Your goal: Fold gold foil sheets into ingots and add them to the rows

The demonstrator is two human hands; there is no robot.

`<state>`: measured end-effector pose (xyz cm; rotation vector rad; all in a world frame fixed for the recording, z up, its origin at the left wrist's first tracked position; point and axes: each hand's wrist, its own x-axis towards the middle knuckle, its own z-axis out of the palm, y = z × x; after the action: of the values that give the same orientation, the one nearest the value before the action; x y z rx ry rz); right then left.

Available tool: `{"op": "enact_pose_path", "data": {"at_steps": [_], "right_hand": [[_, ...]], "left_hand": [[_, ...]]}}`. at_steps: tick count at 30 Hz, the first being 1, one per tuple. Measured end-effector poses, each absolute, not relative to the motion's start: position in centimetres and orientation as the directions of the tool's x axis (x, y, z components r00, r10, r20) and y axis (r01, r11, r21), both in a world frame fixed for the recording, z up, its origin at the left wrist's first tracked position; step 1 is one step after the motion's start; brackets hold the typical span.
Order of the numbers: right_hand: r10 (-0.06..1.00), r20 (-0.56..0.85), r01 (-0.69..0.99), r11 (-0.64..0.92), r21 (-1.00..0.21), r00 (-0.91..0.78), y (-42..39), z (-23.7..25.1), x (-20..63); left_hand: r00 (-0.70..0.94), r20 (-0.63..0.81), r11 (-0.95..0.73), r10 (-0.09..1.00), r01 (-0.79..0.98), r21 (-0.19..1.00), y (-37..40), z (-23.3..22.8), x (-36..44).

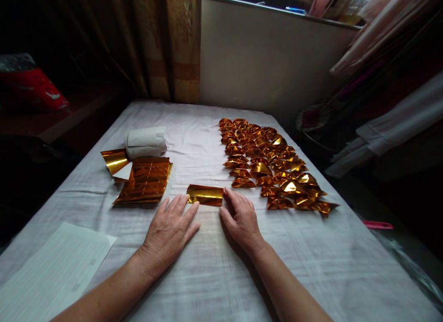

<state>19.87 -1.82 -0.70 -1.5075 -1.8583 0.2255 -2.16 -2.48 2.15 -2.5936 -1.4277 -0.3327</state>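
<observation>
A folded strip of gold foil paper [206, 195] lies on the white cloth between my two hands. My left hand [171, 229] is open and rests palm down, its fingertips at the strip's left end. At the right end, my right hand [244, 220] has curled fingers, with the index finger and thumb at the two corners of the strip. Left of my left hand is a stack of gold foil sheets [147, 179], creased on top. Rows of folded gold foil pieces [261, 165] with pointed ends cover the table's right side.
Behind the stack sits a white roll [145, 141], with a loose curled gold sheet [116, 161] beside it. A lined paper sheet [55, 271] lies at the front left. The white cloth [311, 266] has wrinkles. Curtains [173, 40] and a wall [256, 54] stand beyond the table.
</observation>
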Motion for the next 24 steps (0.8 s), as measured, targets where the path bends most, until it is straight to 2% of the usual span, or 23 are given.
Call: {"op": "enact_pose_path", "data": {"at_steps": [8,15,24], "right_hand": [[0.907,0.419,0.787,0.288,-0.546,-0.041,-1.82,-0.53,19.54],[0.907,0.421,0.731,0.301,-0.612,-0.021,-1.90,-0.23,19.49],[0.869,0.494,0.708,0.350,-0.613,-0.002,-1.88,-0.40,18.97]], "left_hand": [[0.503,0.283,-0.526,0.816,0.851,0.002,-2.38,2.02,-2.08],[0.491,0.349,-0.530,0.798,0.848,0.019,-2.37,1.78,-2.00],[0.511,0.353,-0.559,0.784,0.828,0.042,-2.18,1.88,-2.01]]}}
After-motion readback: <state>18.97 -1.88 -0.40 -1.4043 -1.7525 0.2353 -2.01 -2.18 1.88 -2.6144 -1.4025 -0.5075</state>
